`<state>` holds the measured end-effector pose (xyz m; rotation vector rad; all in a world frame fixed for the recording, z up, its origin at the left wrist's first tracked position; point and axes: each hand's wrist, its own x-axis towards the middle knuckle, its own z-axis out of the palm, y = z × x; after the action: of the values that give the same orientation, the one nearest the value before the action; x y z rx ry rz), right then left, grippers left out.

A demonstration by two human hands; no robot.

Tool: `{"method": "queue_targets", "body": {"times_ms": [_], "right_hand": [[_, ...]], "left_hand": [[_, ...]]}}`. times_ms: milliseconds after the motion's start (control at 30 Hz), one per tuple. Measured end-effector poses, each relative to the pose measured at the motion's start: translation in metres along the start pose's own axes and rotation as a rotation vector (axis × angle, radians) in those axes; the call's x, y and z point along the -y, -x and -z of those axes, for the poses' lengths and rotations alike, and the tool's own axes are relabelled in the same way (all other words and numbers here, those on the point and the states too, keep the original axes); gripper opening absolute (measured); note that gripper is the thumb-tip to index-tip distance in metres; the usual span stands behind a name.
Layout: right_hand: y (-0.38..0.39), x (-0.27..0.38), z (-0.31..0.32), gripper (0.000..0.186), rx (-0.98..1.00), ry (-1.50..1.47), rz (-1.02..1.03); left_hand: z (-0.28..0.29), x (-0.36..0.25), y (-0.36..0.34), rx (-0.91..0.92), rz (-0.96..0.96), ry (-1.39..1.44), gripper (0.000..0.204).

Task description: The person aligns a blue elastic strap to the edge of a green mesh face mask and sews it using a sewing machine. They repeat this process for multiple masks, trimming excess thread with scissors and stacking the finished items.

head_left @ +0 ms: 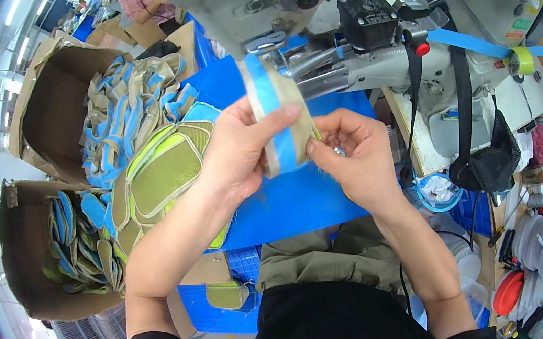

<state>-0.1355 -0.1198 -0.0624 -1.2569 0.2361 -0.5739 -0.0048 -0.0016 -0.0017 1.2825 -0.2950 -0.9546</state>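
Note:
My left hand [232, 148] grips a beige fabric band [288, 91] with a light blue stripe down its middle, thumb on top and the other fingers behind. The band's upper end lies at the working end of a sewing machine [220, 3]. With thumb and fingers pinched together, my right hand [361, 157] holds the band's right edge, where a bit of yellow-green shows. A small shiny metal item, whose kind I cannot tell, shows among the right fingers. Beside my left forearm lie olive-green mesh shoe uppers [168, 173] with lime trim.
On the left, one cardboard box [41, 111] stands behind another box [23, 253] full of green and blue pieces. Beige and blue bands [128, 110] are heaped nearby. Blue tape [476, 41] runs through a yellow-green guide. Thread cones [535, 243] stand at the right.

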Motion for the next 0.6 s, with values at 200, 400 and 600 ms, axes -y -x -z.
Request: {"method": "queue_targets", "body": {"times_ms": [200, 400, 600], "right_hand": [[0.006, -0.001, -0.003, 0.017, -0.033, 0.001, -0.002], [-0.008, 0.003, -0.012, 0.014, -0.056, -0.085, -0.045], [-0.015, 0.000, -0.014, 0.013, -0.059, -0.085, -0.025]], "left_hand": [[-0.003, -0.003, 0.000, -0.011, 0.048, 0.072, 0.028], [0.009, -0.008, -0.017, 0.039, 0.052, 0.088, 0.027], [0.010, -0.013, -0.023, 0.030, 0.034, 0.070, 0.029]]}}
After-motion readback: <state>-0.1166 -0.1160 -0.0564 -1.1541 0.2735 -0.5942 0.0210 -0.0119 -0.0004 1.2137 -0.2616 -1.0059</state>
